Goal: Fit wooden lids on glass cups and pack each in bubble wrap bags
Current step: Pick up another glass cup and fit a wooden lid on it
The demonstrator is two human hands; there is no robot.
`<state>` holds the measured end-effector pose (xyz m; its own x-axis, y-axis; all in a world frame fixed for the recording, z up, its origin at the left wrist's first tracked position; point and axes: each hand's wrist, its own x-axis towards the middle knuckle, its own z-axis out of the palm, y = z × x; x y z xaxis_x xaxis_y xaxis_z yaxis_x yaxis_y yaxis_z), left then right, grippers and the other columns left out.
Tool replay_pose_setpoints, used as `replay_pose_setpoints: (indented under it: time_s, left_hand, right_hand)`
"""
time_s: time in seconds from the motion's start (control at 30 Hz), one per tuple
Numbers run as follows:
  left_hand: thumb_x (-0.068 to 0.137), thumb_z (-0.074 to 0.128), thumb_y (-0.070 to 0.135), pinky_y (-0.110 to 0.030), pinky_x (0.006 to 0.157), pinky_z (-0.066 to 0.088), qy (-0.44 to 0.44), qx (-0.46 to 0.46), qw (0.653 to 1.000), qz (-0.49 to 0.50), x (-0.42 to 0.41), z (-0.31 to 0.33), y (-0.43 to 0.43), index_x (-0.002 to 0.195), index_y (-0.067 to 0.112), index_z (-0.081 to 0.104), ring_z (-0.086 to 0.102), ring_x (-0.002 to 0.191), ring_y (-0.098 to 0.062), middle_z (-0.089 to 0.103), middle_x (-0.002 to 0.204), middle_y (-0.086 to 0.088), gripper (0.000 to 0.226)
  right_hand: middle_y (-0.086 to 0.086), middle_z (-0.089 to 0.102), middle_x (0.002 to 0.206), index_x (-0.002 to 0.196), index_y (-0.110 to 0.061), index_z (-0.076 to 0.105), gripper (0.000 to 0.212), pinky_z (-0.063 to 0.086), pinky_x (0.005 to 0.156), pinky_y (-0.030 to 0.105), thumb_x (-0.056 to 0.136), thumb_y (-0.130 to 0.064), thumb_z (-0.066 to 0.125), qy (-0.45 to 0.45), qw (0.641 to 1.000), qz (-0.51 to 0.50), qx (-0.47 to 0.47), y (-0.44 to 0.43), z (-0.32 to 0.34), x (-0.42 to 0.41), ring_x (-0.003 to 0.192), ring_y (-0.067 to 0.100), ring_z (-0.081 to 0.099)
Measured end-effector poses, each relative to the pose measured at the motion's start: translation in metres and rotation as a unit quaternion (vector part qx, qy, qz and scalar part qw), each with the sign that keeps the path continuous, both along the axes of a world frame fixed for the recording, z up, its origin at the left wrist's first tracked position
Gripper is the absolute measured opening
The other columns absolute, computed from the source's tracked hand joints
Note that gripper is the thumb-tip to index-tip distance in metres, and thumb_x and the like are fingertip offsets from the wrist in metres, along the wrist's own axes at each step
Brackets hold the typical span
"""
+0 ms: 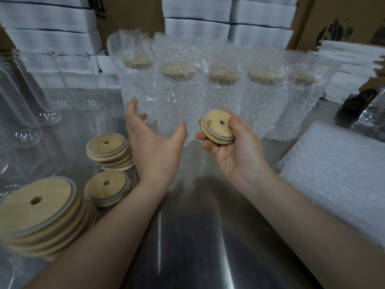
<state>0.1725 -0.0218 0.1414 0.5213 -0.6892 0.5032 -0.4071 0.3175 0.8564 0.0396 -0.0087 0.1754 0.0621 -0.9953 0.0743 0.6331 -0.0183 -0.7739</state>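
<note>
On the steel bench [198, 236], mid-surface | right hand [229, 147] curls its fingers round a wooden lid [218, 127], straw hole up | left hand [154, 147] spread wide beside an upright bare glass cup [157, 101], contact unclear | 5 bagged lidded cups [223, 90] along far edge | 3 lid stacks [109, 152] near left corner | flat bubble wrap bags [333, 174] at right edge

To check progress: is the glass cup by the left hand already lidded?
No: the glass cup's mouth is open; the right hand holds the wooden lid.
</note>
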Motion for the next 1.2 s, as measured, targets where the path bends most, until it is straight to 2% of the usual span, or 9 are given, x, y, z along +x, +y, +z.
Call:
replay_pose_setpoints:
  time_s: [0.13, 0.27, 0.4, 0.6, 0.67, 0.77, 0.83, 1.0, 1.2]
  left_hand:
    - [0.073, 0.081, 0.035, -0.043, 0.105, 0.043, -0.003, -0.005, 1.0, 0.003, 0.0, 0.001, 0.0, 0.147, 0.016, 0.023, 0.048, 0.122, -0.02, 0.041, 0.141, -0.007, 0.096]
    - [0.073, 0.082, 0.035, -0.044, 0.105, 0.042, -0.002, -0.003, 1.0, 0.001, 0.0, 0.0, -0.001, 0.147, 0.016, 0.023, 0.049, 0.122, -0.021, 0.042, 0.141, -0.008, 0.097]
    - [0.073, 0.082, 0.035, -0.043, 0.105, 0.042, 0.001, -0.005, 1.0, 0.002, 0.0, 0.001, 0.0, 0.147, 0.017, 0.024, 0.048, 0.123, -0.02, 0.043, 0.138, -0.005, 0.097]
    - [0.073, 0.082, 0.036, -0.043, 0.105, 0.043, 0.0, -0.008, 1.0, -0.001, 0.0, 0.001, 0.001, 0.147, 0.018, 0.023, 0.048, 0.123, -0.019, 0.043, 0.138, -0.005, 0.097]
    - [0.073, 0.082, 0.037, -0.043, 0.105, 0.043, 0.0, -0.008, 1.0, 0.0, -0.001, 0.001, 0.001, 0.147, 0.018, 0.023, 0.049, 0.123, -0.019, 0.043, 0.138, -0.006, 0.097]
    - [0.072, 0.082, 0.036, -0.043, 0.104, 0.043, -0.009, -0.016, 1.0, 0.002, -0.002, 0.001, 0.003, 0.147, 0.019, 0.024, 0.049, 0.123, -0.018, 0.044, 0.138, -0.005, 0.097]
    - [0.071, 0.082, 0.034, -0.045, 0.104, 0.043, -0.033, -0.03, 0.999, 0.004, -0.003, 0.002, 0.006, 0.147, 0.016, 0.026, 0.048, 0.124, -0.018, 0.043, 0.138, -0.004, 0.096]
    - [0.071, 0.083, 0.028, -0.049, 0.107, 0.039, -0.102, -0.058, 0.993, 0.002, -0.006, 0.004, 0.011, 0.147, 0.011, 0.03, 0.047, 0.128, -0.02, 0.045, 0.14, -0.006, 0.094]
    - [0.07, 0.083, 0.026, -0.052, 0.101, 0.043, -0.238, -0.074, 0.968, 0.026, -0.011, 0.007, 0.017, 0.146, 0.013, 0.037, 0.052, 0.124, -0.031, 0.054, 0.134, -0.013, 0.09]
  right_hand:
    - [0.024, 0.063, 0.101, 0.122, -0.007, 0.049, 0.025, 0.057, 0.053, 0.032, 0.108, -0.017, 0.032, -0.033, 0.999, 0.004, 0.006, 0.0, 0.003, 0.001, 0.067, 0.033, 0.072]
    - [0.028, 0.055, 0.114, 0.139, 0.001, 0.04, 0.034, 0.059, 0.059, 0.034, 0.106, -0.009, 0.034, -0.032, 0.999, 0.022, -0.001, 0.0, 0.005, 0.003, 0.071, 0.032, 0.073]
    - [0.029, 0.051, 0.119, 0.141, 0.005, 0.037, 0.038, 0.059, 0.063, 0.034, 0.103, 0.0, 0.036, -0.018, 0.999, 0.034, -0.014, -0.001, 0.005, 0.005, 0.075, 0.031, 0.071]
    - [0.023, 0.046, 0.127, 0.141, -0.009, 0.037, 0.056, 0.059, 0.073, 0.033, 0.092, 0.018, 0.046, 0.009, 0.999, 0.024, -0.048, -0.003, -0.001, 0.006, 0.082, 0.028, 0.07]
    - [0.019, 0.047, 0.127, 0.134, -0.016, 0.044, 0.052, 0.058, 0.079, 0.037, 0.091, 0.014, 0.051, -0.01, 0.998, 0.02, -0.053, -0.004, -0.003, 0.004, 0.083, 0.025, 0.072]
    - [0.014, 0.053, 0.127, 0.122, -0.021, 0.056, 0.023, 0.058, 0.083, 0.045, 0.1, -0.013, 0.052, -0.066, 0.997, 0.022, -0.037, -0.006, 0.001, 0.001, 0.086, 0.026, 0.074]
    - [0.013, 0.057, 0.126, 0.118, -0.02, 0.062, 0.02, 0.059, 0.082, 0.048, 0.102, -0.024, 0.051, -0.1, 0.995, 0.009, -0.013, -0.007, 0.005, -0.004, 0.091, 0.032, 0.073]
    - [0.011, 0.057, 0.128, 0.118, -0.02, 0.062, 0.022, 0.056, 0.09, 0.05, 0.104, -0.024, 0.045, -0.089, 0.995, -0.045, -0.027, -0.005, 0.014, -0.011, 0.118, 0.039, 0.061]
    - [0.014, 0.052, 0.131, 0.127, -0.018, 0.053, 0.028, 0.054, 0.093, 0.036, 0.103, -0.024, 0.041, -0.025, 0.99, -0.1, -0.098, -0.005, 0.017, -0.014, 0.108, 0.024, 0.06]
